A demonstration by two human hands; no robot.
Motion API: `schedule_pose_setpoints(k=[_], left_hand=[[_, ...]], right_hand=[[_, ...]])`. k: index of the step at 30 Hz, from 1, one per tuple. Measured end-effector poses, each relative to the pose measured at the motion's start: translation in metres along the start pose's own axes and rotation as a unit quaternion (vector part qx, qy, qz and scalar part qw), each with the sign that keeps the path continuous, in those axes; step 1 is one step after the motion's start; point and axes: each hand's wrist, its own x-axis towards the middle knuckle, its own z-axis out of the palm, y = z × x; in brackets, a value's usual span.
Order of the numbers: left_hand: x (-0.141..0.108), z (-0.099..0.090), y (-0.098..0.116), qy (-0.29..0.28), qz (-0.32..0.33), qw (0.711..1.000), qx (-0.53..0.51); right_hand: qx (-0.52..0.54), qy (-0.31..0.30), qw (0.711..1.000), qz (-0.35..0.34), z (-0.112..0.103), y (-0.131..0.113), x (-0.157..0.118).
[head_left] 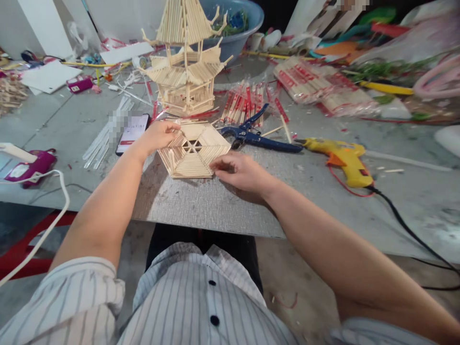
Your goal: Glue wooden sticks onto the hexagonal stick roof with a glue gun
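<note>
From one camera on our head we look forward and down, over our own striped shirt [179, 297] close below, onto the table [309, 182] just ahead and seen aslant

- No words or numbers are clear enough to read.
- Phone [134, 132]: little dark marks and a red patch on its screen, too tiny to read.
- Big stick packs [300, 79]: red print, too blurry to read.
- Purple box [79, 84]: pale marks on its side, too small to read.
</note>
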Motion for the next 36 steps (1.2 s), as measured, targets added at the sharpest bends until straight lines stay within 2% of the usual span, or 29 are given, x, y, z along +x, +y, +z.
schedule_pose_setpoints(k=[3,6,8,11,15,18,20,24,32,36], left_hand=[[0.003,0.002,-0.006,-0.003,-0.023,0.998,-0.055],[0.002,0.002,-0.010,0.022,-0.032,0.990,-0.132],[-0.002,0.000,-0.011,0.045,-0.039,0.988,-0.143],[-0.008,-0.007,-0.012,0.078,-0.035,0.993,-0.076],[-0.015,-0.017,-0.008,0.117,-0.025,0.990,0.079],[-0.018,-0.017,-0.003,0.092,-0.053,0.976,0.189],[-0.019,-0.015,0.000,0.060,-0.056,0.971,0.223],[-0.020,-0.013,0.003,0.040,-0.046,0.972,0.226],[-0.018,-0.009,-0.001,0.070,-0.055,0.975,0.205],[-0.027,-0.021,0.009,0.095,-0.048,0.980,0.170]], right_hand=[[-0.005,-0.013,0.999,-0.035,0.003,-0.002,-0.001],[0.001,-0.014,0.999,-0.046,0.005,0.000,-0.002],[0.006,-0.004,0.999,-0.044,0.004,0.001,-0.003],[-0.011,0.033,0.999,-0.035,0.003,0.005,-0.002],[-0.031,0.081,0.996,-0.013,0.004,0.012,0.001],[-0.042,0.133,0.990,0.015,0.004,0.017,0.002],[-0.047,0.154,0.986,0.030,0.003,0.019,0.003],[-0.059,0.134,0.989,0.007,0.003,0.020,0.004],[-0.067,0.103,0.992,-0.029,0.007,0.019,0.002],[-0.041,0.097,0.994,-0.023,0.008,0.019,0.001]])
